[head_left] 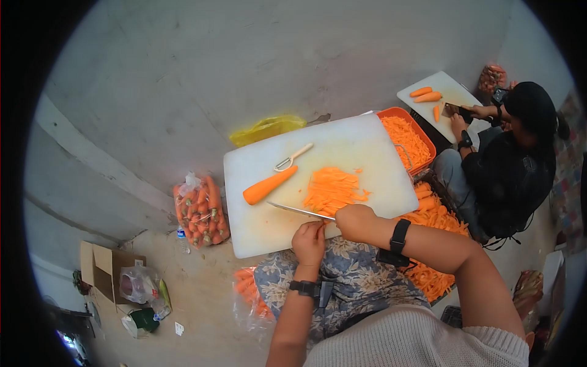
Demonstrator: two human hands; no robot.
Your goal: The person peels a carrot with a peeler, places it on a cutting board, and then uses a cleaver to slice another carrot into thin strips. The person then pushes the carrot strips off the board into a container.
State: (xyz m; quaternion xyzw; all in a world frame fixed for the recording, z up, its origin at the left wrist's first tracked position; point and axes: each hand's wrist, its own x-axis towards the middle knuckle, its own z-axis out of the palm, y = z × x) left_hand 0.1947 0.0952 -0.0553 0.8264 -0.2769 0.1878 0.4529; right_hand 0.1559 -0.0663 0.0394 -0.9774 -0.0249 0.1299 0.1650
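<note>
My right hand (356,222) is closed around the handle of a knife (296,210), whose blade points left across the white cutting board (257,165). Close beside the blade, at the board's near edge, my left hand (309,243) has its fingers pinched together; what they hold is too small to make out. A pile of carrot strips (333,188) lies just beyond the knife. To its left is a whole peeled carrot (269,185), with a peeler (293,158) behind it.
An orange tub of shredded carrot (406,139) and a heap of carrot strips (431,269) flank the board's right side. A bag of carrots (200,213) stands left. At the right, a person (507,165) holds a cleaver (457,112) over another board. A cardboard box (110,269) lies far left.
</note>
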